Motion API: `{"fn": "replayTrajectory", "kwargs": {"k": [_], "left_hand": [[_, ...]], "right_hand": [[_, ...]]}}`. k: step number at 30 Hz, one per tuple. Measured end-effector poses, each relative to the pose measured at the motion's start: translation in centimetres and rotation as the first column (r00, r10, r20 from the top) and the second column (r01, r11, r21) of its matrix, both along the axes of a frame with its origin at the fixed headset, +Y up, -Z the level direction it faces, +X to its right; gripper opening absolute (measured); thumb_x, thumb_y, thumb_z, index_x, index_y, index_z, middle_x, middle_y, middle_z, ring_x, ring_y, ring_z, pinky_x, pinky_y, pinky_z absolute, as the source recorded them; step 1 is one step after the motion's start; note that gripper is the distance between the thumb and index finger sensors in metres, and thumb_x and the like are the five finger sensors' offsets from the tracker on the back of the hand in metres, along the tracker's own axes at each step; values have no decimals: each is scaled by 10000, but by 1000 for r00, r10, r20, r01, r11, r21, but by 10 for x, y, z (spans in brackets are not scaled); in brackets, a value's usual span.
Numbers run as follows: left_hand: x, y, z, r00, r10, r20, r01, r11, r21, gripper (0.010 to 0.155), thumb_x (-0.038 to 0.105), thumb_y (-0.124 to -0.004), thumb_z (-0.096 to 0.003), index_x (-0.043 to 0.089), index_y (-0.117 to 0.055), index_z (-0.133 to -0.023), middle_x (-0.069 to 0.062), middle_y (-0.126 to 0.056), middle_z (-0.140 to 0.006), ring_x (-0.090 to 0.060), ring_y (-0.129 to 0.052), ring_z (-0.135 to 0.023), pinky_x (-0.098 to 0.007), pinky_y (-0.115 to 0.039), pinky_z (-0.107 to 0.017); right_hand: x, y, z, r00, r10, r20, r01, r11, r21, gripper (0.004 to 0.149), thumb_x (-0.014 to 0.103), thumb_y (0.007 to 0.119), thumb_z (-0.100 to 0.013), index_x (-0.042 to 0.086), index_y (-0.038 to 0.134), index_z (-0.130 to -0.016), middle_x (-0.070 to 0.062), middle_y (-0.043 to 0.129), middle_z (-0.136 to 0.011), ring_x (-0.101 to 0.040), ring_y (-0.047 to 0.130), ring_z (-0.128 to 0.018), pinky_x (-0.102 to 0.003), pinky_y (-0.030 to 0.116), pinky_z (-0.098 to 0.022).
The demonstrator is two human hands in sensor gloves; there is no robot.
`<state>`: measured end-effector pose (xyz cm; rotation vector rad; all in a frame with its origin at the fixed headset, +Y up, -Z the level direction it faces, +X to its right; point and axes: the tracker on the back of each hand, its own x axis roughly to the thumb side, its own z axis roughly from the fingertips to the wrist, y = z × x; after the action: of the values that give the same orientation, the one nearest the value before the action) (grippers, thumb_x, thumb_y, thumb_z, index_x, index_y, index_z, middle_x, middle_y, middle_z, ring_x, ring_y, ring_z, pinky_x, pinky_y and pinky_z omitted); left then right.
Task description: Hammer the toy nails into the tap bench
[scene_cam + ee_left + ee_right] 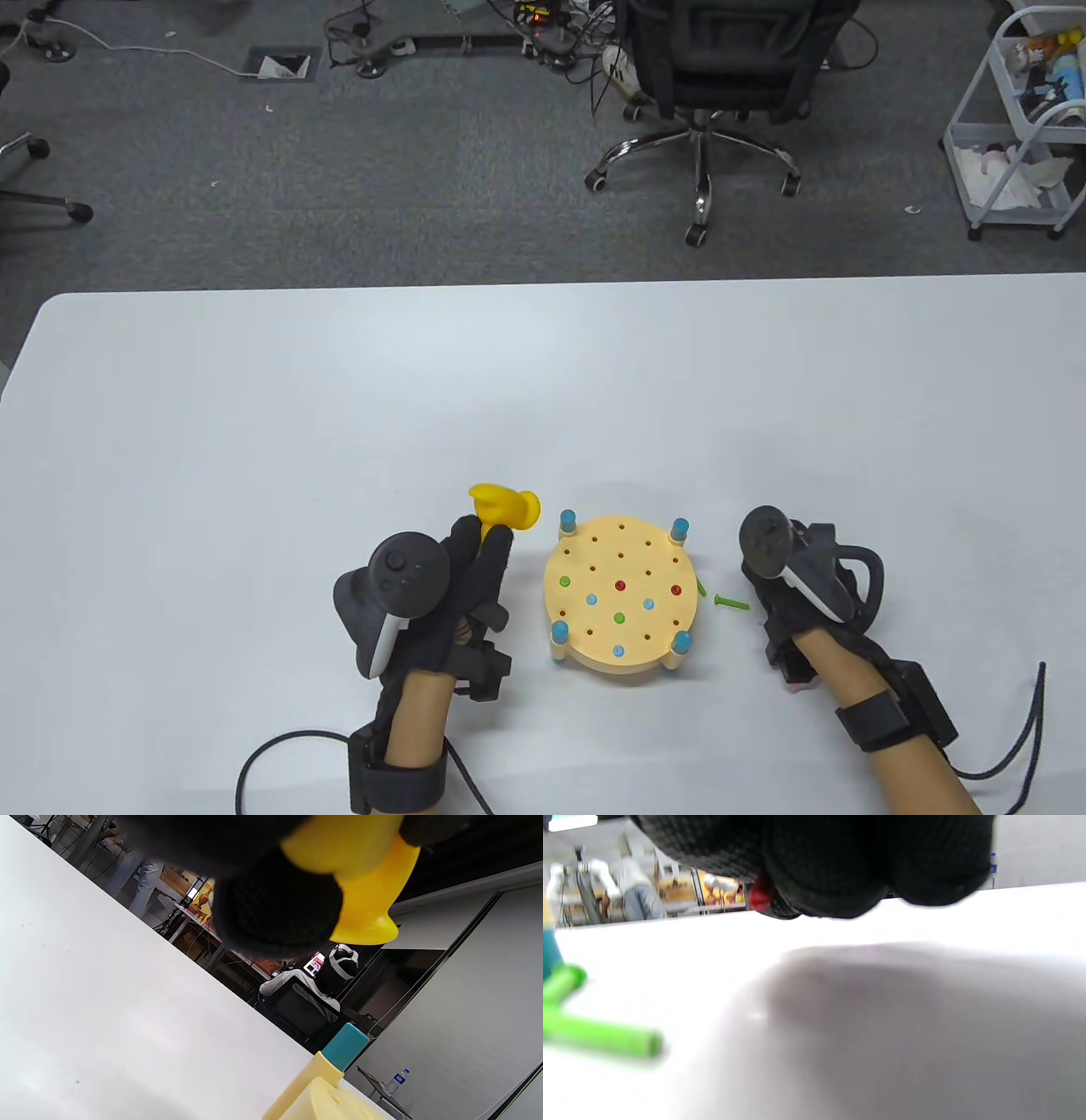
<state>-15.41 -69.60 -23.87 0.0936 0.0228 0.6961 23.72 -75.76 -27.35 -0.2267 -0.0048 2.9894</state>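
The yellow toy hammer (501, 508) is being gripped by the fingers of the left hand (441, 594), which are closed round its handle; the head is being held up just left of the tap bench (619, 598), clear of the board. In the right wrist view something small and red (760, 897) is being pinched between the curled fingers (840, 866) of the right hand (789, 586), likely a nail, though that cannot be told for certain. Two green nails (731, 604) are lying loose on the table (254, 424) between that hand and the bench. On the board, several coloured nail heads are sitting low, seemingly driven, while many holes are being left unfilled, so the task is judged partly done.
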Motion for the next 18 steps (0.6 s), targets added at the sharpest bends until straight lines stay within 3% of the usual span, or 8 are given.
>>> {"fn": "replayTrajectory", "kwargs": {"k": [4, 7, 9, 12, 16, 18], "left_hand": [[0, 0, 0, 1000, 3, -3, -3, 1000, 1, 628, 603, -606, -427, 154, -823, -807, -114, -1049, -371, -183, -931, 24, -311, -791, -11], [6, 0, 0, 999, -17, 27, 17, 1000, 5, 626, 604, -606, -426, 156, -824, -805, -114, -1050, -370, -182, -931, 25, -310, -792, -10], [10, 1, 1, 998, -44, 42, 44, 999, 10, 627, 604, -606, -426, 155, -826, -805, -113, -1050, -369, -181, -931, 26, -310, -792, -9], [15, 3, 2, 995, -84, 60, 82, 996, 22, 626, 605, -604, -428, 158, -824, -806, -111, -1051, -370, -179, -932, 24, -309, -792, -10], [17, 3, 2, 993, -93, 78, 91, 996, 23, 628, 605, -604, -427, 156, -827, -805, -111, -1051, -368, -178, -932, 27, -308, -793, -9], [17, 3, 2, 992, -91, 82, 89, 996, 21, 627, 605, -605, -427, 156, -828, -804, -112, -1051, -368, -180, -931, 27, -309, -792, -9]], "right_hand": [[10, 29, 8, 966, -247, -71, 253, 963, 94, 422, 373, 736, -425, 168, 808, -786, -67, 927, -593, -49, 955, -294, -284, 887, -292], [-3, 62, 24, 870, -430, -241, 472, 868, 157, 416, 371, 759, -420, 167, 819, -778, -63, 942, -589, -55, 975, -290, -283, 893, -280], [-23, 77, 35, 827, -428, -364, 508, 847, 157, 413, 369, 774, -417, 175, 826, -778, -59, 950, -593, -62, 986, -294, -284, 894, -279], [-66, 84, 43, 810, -290, -510, 377, 923, 73, 414, 371, 784, -417, 195, 822, -790, -50, 950, -619, -74, 994, -323, -290, 890, -300], [-106, 81, 33, 822, -35, -568, 73, 996, 45, 413, 369, 793, -411, 198, 827, -785, -49, 955, -616, -79, 998, -321, -292, 890, -297], [-118, 79, 29, 830, 86, -551, -52, 996, 77, 411, 368, 795, -407, 199, 829, -780, -47, 957, -611, -78, 998, -317, -290, 891, -296]]}}
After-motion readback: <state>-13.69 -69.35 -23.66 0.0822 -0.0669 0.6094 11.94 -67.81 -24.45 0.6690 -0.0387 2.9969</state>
